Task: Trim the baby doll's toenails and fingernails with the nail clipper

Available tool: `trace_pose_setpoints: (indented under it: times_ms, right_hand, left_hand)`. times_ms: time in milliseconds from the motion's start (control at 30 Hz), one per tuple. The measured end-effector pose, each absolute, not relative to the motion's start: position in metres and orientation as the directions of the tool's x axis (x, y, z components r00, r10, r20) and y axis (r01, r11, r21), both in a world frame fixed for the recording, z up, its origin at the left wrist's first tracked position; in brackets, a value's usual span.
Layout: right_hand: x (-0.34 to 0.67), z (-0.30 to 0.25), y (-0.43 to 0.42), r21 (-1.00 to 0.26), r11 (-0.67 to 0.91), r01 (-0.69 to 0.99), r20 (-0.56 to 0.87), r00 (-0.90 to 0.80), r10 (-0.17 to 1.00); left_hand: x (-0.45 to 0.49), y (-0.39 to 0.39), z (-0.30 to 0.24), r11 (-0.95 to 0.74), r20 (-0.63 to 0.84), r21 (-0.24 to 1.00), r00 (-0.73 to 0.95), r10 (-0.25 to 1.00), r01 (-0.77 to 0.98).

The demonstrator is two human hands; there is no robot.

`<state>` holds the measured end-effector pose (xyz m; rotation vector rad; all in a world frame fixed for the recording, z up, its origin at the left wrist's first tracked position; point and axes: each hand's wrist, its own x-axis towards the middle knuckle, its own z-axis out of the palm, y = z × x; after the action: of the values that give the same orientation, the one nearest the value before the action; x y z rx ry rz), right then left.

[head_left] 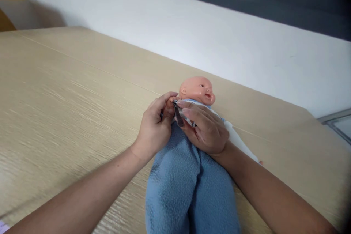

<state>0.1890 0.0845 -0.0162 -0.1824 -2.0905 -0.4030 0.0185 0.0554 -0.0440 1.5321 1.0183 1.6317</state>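
A baby doll [197, 90] in blue fleece clothes [189, 182] lies on its back on the wooden table [68, 95], head toward the wall. My left hand [155, 128] is closed around the doll's small hand beside its head. Just to the right of it, my right hand [205, 128] rests on the doll's chest and grips a metal nail clipper [178, 114], whose tip points at the doll's hand. The doll's other arm in a white sleeve [241, 142] sticks out from under my right wrist.
A white wall [219, 33] runs along the table's far edge, with a dark window frame [260, 0] above. A grey edge of some object [337, 124] shows at the far right.
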Motion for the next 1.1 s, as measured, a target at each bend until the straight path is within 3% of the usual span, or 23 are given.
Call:
trace_pose_setpoints:
  times_ms: [300, 600, 1100]
  right_hand:
    - [0.1888, -0.0136, 0.084, 0.26, 0.926, 0.272, 0.845, -0.528, -0.083]
    - [0.1904, -0.0152, 0.0861, 0.209, 0.94, 0.27, 0.853, -0.52, -0.041]
    - [0.1921, -0.0219, 0.0888, 0.192, 0.961, 0.199, 0.868, -0.491, -0.072]
  left_hand:
    - [0.0184, 0.0552, -0.0447, -0.462, 0.463, 0.886, -0.087, 0.882, 0.036]
    - [0.019, 0.0549, -0.0441, -0.443, 0.444, 0.896, -0.102, 0.89, 0.028]
    - [0.0183, 0.0537, -0.0436, -0.5, 0.503, 0.864, -0.128, 0.855, 0.062]
